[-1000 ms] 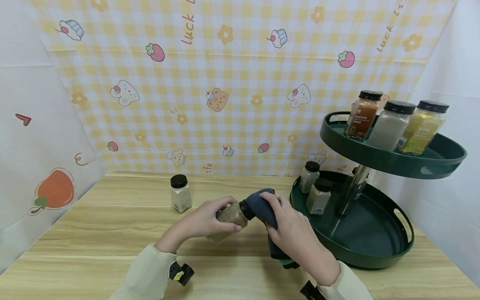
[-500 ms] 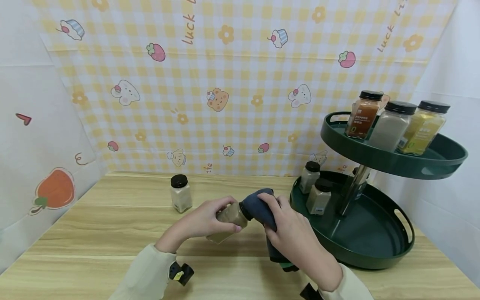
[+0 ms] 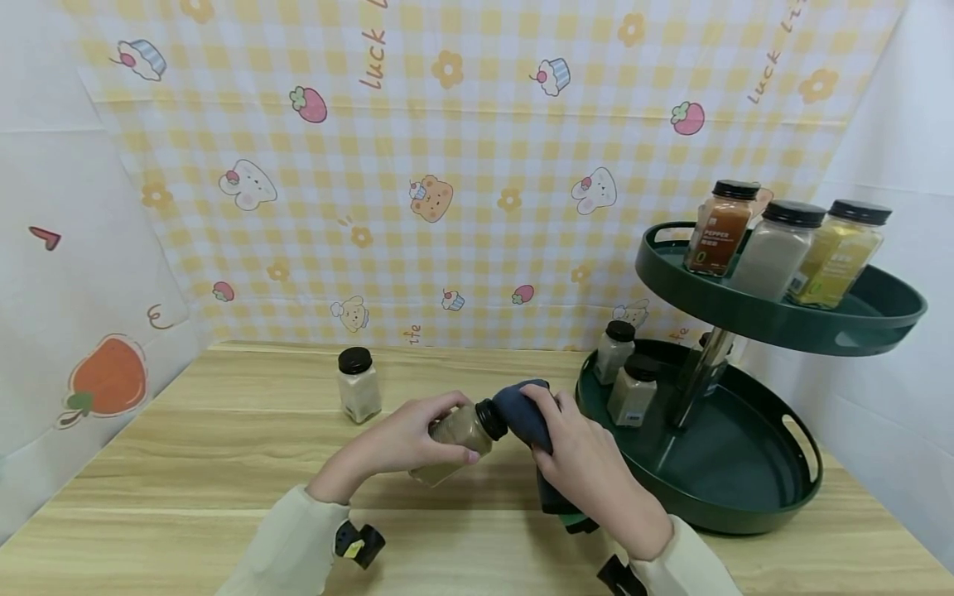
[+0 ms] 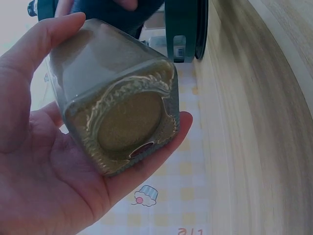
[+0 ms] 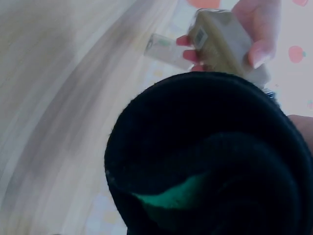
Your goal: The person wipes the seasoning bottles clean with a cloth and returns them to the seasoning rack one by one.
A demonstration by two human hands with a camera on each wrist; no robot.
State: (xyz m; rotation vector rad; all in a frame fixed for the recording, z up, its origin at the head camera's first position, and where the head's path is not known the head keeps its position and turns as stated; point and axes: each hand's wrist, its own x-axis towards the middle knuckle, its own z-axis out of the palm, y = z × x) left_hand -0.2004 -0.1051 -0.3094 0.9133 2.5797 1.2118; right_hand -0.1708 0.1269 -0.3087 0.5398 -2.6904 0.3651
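Note:
My left hand [image 3: 413,434] grips a square glass spice jar [image 3: 464,429] of brownish powder, tilted with its black lid [image 3: 491,420] up to the right. In the left wrist view the base of the jar [image 4: 129,122] faces the camera, between thumb and fingers. A dark blue cloth [image 3: 527,420] is bunched in my right hand [image 3: 585,451], at the lid's right edge; a tail of it hangs below, with a green part. Much of the right wrist view is taken up by the rolled cloth [image 5: 205,107].
At the right stands a two-tier dark green rack [image 3: 745,517]. Several jars sit on it, among them a pepper jar [image 3: 719,236] and a yellow-labelled jar [image 3: 835,261] on the upper tray. Another black-lidded jar [image 3: 359,391] stands on the wooden table [image 3: 186,463], behind the left hand.
The cloth in my right hand shifts a little over the lid, first left, then back right, so more of the lid shows now. The left hand and jar stay nearly still.

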